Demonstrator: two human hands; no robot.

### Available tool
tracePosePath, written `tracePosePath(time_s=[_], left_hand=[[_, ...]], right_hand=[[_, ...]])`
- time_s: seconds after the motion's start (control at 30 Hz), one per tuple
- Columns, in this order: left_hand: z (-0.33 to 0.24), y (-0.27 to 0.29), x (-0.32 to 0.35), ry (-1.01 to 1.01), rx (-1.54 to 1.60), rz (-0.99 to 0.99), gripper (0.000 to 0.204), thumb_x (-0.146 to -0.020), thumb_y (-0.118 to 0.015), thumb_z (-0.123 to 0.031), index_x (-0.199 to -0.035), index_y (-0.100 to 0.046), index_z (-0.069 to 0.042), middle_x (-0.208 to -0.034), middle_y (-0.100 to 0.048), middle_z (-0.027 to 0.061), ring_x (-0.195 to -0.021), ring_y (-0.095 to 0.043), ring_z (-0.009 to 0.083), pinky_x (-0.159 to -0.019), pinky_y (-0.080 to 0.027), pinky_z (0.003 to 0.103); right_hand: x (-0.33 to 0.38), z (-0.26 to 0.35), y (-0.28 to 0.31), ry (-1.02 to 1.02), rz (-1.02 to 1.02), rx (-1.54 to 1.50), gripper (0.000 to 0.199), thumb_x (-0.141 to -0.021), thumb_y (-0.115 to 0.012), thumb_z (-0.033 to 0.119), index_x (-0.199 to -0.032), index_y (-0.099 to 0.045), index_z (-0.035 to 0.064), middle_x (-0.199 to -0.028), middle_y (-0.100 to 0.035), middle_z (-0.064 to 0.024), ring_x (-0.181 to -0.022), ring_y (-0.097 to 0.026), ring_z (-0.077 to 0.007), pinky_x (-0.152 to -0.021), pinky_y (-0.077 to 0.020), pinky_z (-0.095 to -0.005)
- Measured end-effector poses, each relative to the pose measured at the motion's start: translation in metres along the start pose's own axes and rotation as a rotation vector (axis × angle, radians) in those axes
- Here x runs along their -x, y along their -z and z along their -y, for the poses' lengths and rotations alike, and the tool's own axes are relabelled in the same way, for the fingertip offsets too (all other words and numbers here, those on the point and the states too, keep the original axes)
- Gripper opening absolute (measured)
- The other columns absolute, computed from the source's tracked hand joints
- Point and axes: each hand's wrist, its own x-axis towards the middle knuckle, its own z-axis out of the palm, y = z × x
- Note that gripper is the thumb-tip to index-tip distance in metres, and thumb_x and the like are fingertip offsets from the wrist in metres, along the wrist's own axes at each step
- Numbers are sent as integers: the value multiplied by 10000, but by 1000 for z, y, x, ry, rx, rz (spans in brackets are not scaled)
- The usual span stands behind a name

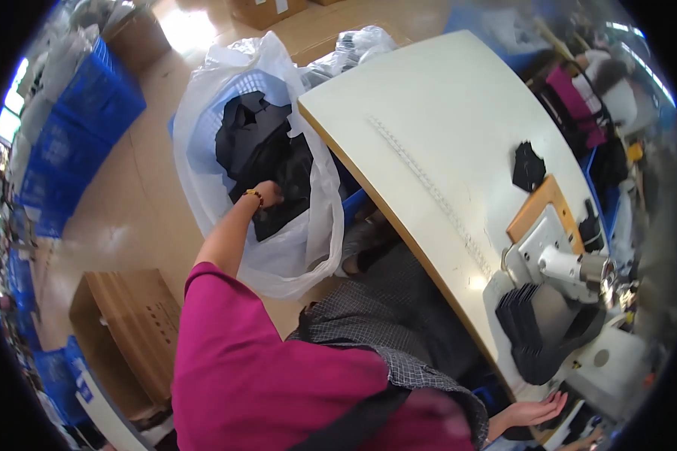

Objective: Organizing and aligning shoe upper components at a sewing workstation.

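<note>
The white table [444, 98], edged in wood, ran down the person's right side. Beside it, left of its edge, a white plastic bag [190, 180] lined and spilled over a light-blue basket [212, 120]. A cardboard box [139, 338] sat on the floor, nearer the person. The black fabric pieces [256, 139] lay heaped inside the bag. On the table's near end, a stack of dark pieces [515, 323] leaned close by a white machine [560, 263]. The left hand [267, 194] reached down onto the heap, its fingers curled; whether they gripped a piece, one could not tell. The right hand [534, 413] lay palm up by the table's near corner, fingers loosely spread and holding nothing. A small black piece [529, 167] rested farther up the table. A beaded bracelet [256, 197] circled the left wrist.
</note>
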Motion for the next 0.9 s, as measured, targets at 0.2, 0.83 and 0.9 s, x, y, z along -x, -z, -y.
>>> tracePosePath(time_s=[0.2,0.83,0.9], left_hand=[[-97,-27,-10,447,-160,-241,660,-853,-734,-368,-1376,-519,-28,-1340,-575,232,-1238,-583,369,-993,-531,457],[-71,-60,41,192,210,-291,297,-756,-752,-203,-1007,-760,-44,-1045,-721,215,-1006,-692,354,-891,-556,421],[-48,-46,59,168,345,-416,354,-727,-791,-278,-1016,-774,-73,-1042,-725,212,-1004,-691,375,-901,-553,427]], right_hand=[[-25,40,14,275,132,256,365,-1097,-358,129,-1334,-523,-93,-1316,-554,-189,-1137,-579,-265,-1012,-473,-372],[-19,64,-7,482,140,11,324,-1071,-307,77,-1253,-479,-130,-1348,-475,-264,-1100,-572,-303,-1031,-465,-414],[-17,64,-13,490,68,-209,312,-1056,-323,66,-1240,-475,-136,-1326,-481,-290,-1106,-573,-336,-1052,-460,-441]])
